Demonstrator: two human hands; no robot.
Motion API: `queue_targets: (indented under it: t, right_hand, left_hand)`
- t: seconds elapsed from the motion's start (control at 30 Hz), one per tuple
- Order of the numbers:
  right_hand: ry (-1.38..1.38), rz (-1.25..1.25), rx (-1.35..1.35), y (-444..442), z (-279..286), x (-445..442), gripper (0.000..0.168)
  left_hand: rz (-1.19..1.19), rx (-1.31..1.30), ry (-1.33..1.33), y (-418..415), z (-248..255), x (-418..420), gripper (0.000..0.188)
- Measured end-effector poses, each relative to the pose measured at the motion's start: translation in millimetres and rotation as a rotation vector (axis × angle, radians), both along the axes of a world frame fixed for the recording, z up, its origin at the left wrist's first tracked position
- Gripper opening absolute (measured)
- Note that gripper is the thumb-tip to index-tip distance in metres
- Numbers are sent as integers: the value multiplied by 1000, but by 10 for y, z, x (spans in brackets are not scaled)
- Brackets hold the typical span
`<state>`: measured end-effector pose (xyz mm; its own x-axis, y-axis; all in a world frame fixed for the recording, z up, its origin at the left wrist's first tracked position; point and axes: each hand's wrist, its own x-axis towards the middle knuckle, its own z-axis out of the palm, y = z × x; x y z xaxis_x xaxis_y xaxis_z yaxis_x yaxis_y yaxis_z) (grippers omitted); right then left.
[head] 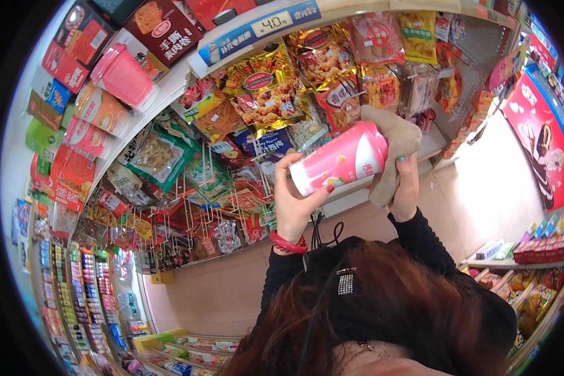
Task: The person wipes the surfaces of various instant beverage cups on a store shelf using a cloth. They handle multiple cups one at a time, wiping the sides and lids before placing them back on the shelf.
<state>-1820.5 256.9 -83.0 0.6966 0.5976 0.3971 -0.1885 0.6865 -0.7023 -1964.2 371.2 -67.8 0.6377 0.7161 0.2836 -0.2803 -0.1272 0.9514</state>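
A pink and white paper drink cup (340, 157) with a pink lid lies tilted on its side in the air before me. My left hand (298, 195), with a red bangle at the wrist, grips it around the white base end, thumb below and fingers above. A grey-brown cloth (390, 141) is in my right hand (406, 181), pressed against the lid end of the cup and draped over the fingers. The cloth hides part of the lid and most of that hand's fingers. Behind the cup hang snack bags, among them a gold bag (263, 87) on the rack.
An upper shelf (169, 89) at the left carries similar cups (124, 77) and snack boxes (162, 28). Metal hooks (207, 188) jut from the rack. A red freezer (540, 141) stands at the right. Shelved goods (545, 246) are at the lower right. Dark cables (326, 232) hang below the rack.
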Motion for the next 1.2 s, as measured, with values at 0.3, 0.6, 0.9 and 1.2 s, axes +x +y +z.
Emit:
queue_targets:
  t: [0.3,0.6,0.9,1.2]
  right_hand:
    - [-384,-183,-385,-116,-379,205,44]
    - [-1145,-531,-590,-50,32,-18,35]
    - [-594,-309,-659,389,141,-48,30]
    - [290,-173,-179,386,-152,-487,39]
  left_hand:
    - [-247,-662,-103,-43,-384,28,43]
    - [-86,-306,-58,-6,-200,-90,46]
    - [26,-118,40,73,-323,-188,50]
    - [134,52,-15,-37,-472,-77,58]
